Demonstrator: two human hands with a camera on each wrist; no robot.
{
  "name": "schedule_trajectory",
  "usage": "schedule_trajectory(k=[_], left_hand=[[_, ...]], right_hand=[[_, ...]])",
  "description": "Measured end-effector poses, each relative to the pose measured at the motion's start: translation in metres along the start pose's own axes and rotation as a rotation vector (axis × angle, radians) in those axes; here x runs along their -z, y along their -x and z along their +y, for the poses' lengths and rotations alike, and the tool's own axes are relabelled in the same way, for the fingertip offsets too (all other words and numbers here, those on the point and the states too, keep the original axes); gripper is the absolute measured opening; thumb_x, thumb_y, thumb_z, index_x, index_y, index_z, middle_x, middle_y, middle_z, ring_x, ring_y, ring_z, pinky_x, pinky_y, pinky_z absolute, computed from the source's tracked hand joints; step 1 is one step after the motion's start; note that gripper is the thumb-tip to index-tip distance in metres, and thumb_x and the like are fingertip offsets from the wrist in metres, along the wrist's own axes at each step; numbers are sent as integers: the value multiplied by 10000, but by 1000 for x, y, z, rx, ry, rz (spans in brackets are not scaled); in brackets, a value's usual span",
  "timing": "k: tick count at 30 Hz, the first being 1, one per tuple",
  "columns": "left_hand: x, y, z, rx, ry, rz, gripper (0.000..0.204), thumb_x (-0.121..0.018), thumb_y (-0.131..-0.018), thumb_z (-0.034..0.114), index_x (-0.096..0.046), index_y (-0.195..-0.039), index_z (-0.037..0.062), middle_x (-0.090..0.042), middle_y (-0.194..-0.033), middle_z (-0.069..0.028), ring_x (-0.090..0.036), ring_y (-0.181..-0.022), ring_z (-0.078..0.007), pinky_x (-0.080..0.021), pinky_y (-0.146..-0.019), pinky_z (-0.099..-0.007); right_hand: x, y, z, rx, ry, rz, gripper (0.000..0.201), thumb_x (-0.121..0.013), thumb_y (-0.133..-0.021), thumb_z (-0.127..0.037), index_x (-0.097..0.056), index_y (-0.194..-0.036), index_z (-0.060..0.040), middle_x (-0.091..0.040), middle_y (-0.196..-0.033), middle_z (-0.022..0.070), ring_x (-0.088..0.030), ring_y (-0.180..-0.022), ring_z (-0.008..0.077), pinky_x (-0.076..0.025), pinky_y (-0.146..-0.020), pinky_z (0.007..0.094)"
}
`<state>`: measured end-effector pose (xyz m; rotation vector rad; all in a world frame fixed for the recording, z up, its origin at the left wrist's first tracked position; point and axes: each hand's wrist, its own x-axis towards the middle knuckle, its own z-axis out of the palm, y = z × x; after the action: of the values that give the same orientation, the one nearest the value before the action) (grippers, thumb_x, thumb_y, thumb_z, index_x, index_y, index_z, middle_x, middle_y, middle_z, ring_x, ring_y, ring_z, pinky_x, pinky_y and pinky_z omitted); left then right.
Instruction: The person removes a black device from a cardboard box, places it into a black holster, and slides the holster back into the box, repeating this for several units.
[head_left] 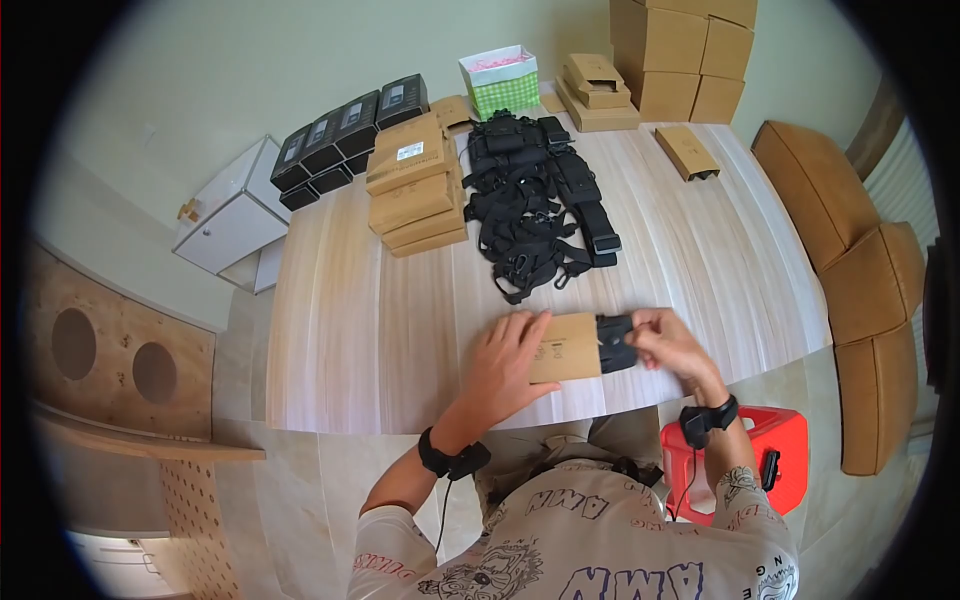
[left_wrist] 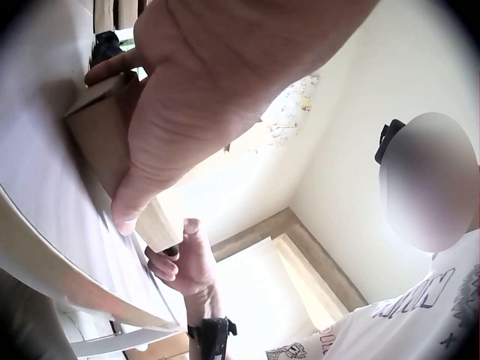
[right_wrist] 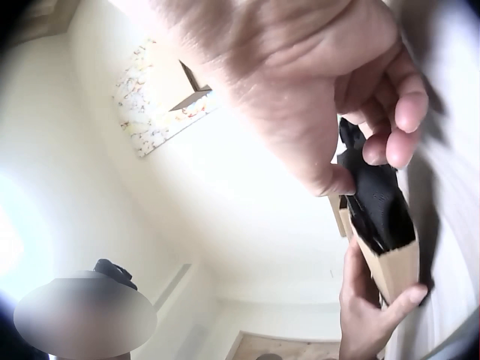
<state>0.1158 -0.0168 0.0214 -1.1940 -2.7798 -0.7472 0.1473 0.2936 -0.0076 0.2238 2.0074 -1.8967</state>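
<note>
A small brown cardboard box [head_left: 572,348] lies near the table's front edge, its end toward the right hand open. The left hand [head_left: 508,362] holds it, fingers over the top and thumb along the near side. Out of that end sticks a black fabric item [head_left: 617,343]; in the right wrist view the black item [right_wrist: 379,199] fills the box opening. The right hand [head_left: 670,345] pinches the item's outer end between thumb and curled fingers. In the left wrist view the box [left_wrist: 101,139] is under the left hand [left_wrist: 195,90].
Black straps and pouches [head_left: 530,200] lie in a heap behind the hands. Brown boxes [head_left: 415,185] and black boxes [head_left: 340,130] are stacked back left. Another small box [head_left: 686,152] lies back right, near large cartons [head_left: 680,60]. A green checked bag [head_left: 500,82] stands behind.
</note>
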Motion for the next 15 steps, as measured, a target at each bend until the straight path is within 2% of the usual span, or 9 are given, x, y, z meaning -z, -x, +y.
schedule_trajectory(k=[1, 3, 5, 6, 7, 9, 10, 12, 15], left_hand=[[3, 5, -6, 15, -14, 20, 1023, -957, -705, 324, -469, -1548, 14, -537, -1426, -176, -527, -1320, -386, -450, -1123, -477], [9, 16, -18, 39, -29, 44, 1020, -956, -708, 323, -470, -1548, 8, -540, -1432, -182, -535, -1314, -397, -454, -1122, -480], [16, 29, -31, 106, -22, 32, 980, -945, -725, 303, -485, -1543, 22, -538, -1450, -195, -535, -1325, -413, -460, -1122, -486], [19, 35, -37, 118, -24, 34, 980, -945, -725, 303, -485, -1543, 22, -538, -1450, -195, -535, -1325, -413, -460, -1122, -486], [22, 39, -44, 161, -32, 40, 961, -939, -735, 293, -490, -1544, 35, -536, -1457, -199, -529, -1338, -417, -460, -1129, -485], [31, 45, -55, 213, -41, 46, 942, -932, -744, 283, -495, -1545, 47, -534, -1465, -204, -523, -1352, -421, -460, -1136, -485], [38, 45, -60, 245, -54, 70, 931, -930, -748, 269, -498, -1545, 53, -533, -1474, -204, -518, -1362, -422, -459, -1142, -481], [53, 40, -73, 279, -74, 95, 920, -927, -752, 254, -502, -1544, 59, -531, -1482, -205, -514, -1372, -424, -459, -1148, -476], [65, 30, -99, 240, -81, 170, 911, -934, -733, 227, -513, -1509, 4, -535, -1468, -242, -514, -1361, -446, -449, -1148, -485]], right_hand=[[14, 2, 6, 36, -17, 93, 111, -672, -946, -103, -631, -852, -62, -629, -722, -22, -538, -548, 46, -407, -467, 228], [50, 12, 10, 50, 124, 132, 49, -664, -929, -79, -655, -929, -31, -657, -835, -7, -612, -699, 66, -501, -594, 242], [66, 18, 21, 279, 222, 260, 179, -666, -921, -56, -663, -1085, 16, -679, -1008, 32, -653, -875, 103, -552, -784, 268], [70, 26, 14, 231, 316, 271, 453, -715, -873, -30, -617, -1311, 34, -670, -1288, 119, -666, -1149, 228, -526, -1034, 359], [65, 32, 4, 231, 317, 258, 453, -715, -873, -30, -617, -1311, 34, -670, -1288, 119, -666, -1149, 228, -526, -1034, 359], [46, 38, -15, 629, 804, 272, 660, -777, -800, -14, -567, -1425, 11, -578, -1493, 170, -575, -1361, 340, -451, -1169, 440], [37, 39, -21, 585, 776, 200, 791, -835, -748, -49, -540, -1481, -16, -521, -1557, 202, -455, -1477, 414, -362, -1249, 487], [29, 30, -24, 583, 837, 171, 784, -847, -747, -61, -547, -1469, -15, -541, -1530, 201, -478, -1453, 412, -383, -1235, 478], [27, 21, -23, 514, 888, 117, 817, -894, -727, -101, -543, -1460, -16, -587, -1459, 202, -522, -1400, 408, -421, -1205, 455]])
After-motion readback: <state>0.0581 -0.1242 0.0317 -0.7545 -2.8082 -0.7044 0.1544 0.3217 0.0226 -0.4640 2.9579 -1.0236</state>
